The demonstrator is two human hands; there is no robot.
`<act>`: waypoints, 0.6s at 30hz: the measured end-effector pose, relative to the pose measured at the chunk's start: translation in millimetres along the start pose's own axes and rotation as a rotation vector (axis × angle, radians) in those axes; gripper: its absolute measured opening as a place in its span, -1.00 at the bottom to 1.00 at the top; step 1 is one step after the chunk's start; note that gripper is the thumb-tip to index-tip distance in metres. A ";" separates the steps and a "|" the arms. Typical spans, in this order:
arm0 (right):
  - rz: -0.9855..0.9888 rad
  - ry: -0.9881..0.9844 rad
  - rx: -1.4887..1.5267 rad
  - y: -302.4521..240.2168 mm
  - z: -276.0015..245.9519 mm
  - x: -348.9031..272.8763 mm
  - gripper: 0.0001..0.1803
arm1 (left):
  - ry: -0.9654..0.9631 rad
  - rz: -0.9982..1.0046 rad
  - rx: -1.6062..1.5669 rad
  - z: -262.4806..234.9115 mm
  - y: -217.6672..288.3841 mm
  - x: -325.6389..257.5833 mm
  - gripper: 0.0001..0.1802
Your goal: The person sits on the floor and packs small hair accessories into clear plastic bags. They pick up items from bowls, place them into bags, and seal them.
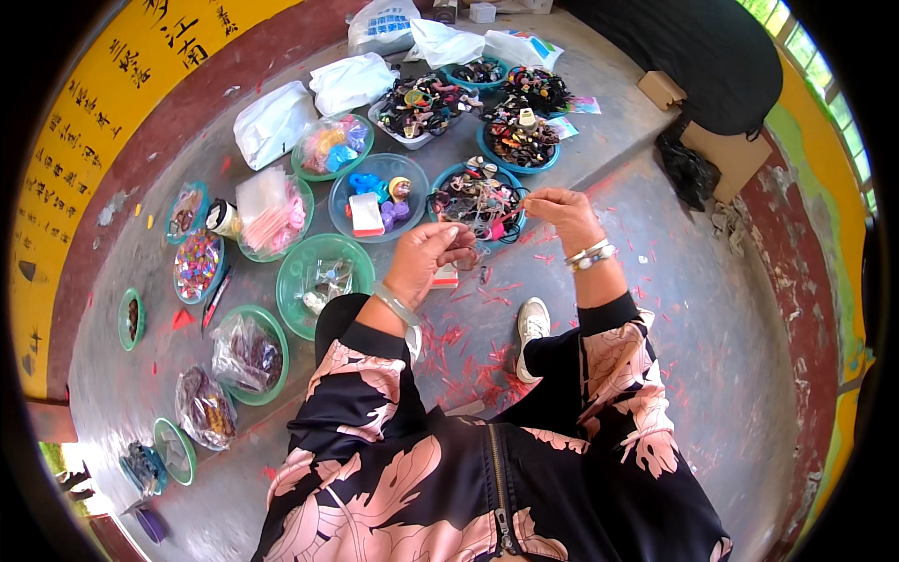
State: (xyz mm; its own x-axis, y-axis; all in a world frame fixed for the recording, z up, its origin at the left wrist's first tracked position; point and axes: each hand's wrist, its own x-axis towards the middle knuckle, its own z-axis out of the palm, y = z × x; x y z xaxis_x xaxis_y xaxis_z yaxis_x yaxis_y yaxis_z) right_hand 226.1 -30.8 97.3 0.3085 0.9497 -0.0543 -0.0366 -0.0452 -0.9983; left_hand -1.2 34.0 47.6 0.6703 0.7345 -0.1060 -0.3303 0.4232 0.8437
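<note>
My left hand (423, 264) is raised over the floor in front of my knees, thumb and fingers drawn together in a pinch. My right hand (569, 221) is level with it, a little farther right, its thumb and forefinger pressed together. Whatever either pinch holds is too thin and small to make out. Just beyond them stands a blue basin (433, 208) full of small mixed trinkets and cords (476, 195). A pinkish-red piece (499, 229) shows at its right side. Beneath my left hand, a small red-and-white box (446, 277) is partly hidden.
Left of my hands are a clear basin (339, 221) with blue and purple pieces, a green basin (292, 314) and a green bowl with bagged goods (249, 354). Farther back are basins of dark hair ties (521, 140) and white bags (273, 124). Red scraps (459, 363) litter the floor.
</note>
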 end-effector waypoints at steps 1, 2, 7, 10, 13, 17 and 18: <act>0.040 -0.053 -0.069 -0.5 -15.6 1.4 -0.82 | 0.000 -0.001 0.004 1.4 0.4 1.2 -0.76; 0.022 -0.031 -0.096 -3.0 -27.3 2.0 -0.82 | 0.007 0.001 0.009 1.7 1.9 -0.1 -0.76; -0.012 -0.008 -0.250 -1.2 -108.1 0.3 -0.77 | 0.055 -0.002 -0.003 -2.0 2.1 -2.3 -0.76; 0.259 0.289 -1.274 61.4 -191.3 10.0 -0.72 | 0.039 -0.025 0.007 3.9 1.8 0.5 -0.76; 0.274 0.604 -1.382 53.4 -204.7 3.3 -0.68 | 0.044 -0.024 0.039 2.0 3.4 -1.5 -0.77; 0.009 0.563 -0.700 28.0 -189.9 -11.4 -0.66 | 0.051 -0.033 0.024 6.6 1.5 1.1 -0.76; 0.034 0.507 -0.520 22.2 -181.2 -10.8 -0.66 | 0.050 -0.036 0.030 6.7 1.1 1.7 -0.76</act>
State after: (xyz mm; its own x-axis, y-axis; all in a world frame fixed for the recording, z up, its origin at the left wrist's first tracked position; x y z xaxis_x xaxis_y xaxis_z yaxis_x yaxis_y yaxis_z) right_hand 394.1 -98.2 72.0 0.7228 0.6900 0.0375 0.3634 -0.3334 -0.8699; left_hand 4.0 32.1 51.9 0.6475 0.7446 -0.1621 -0.2861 0.4346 0.8540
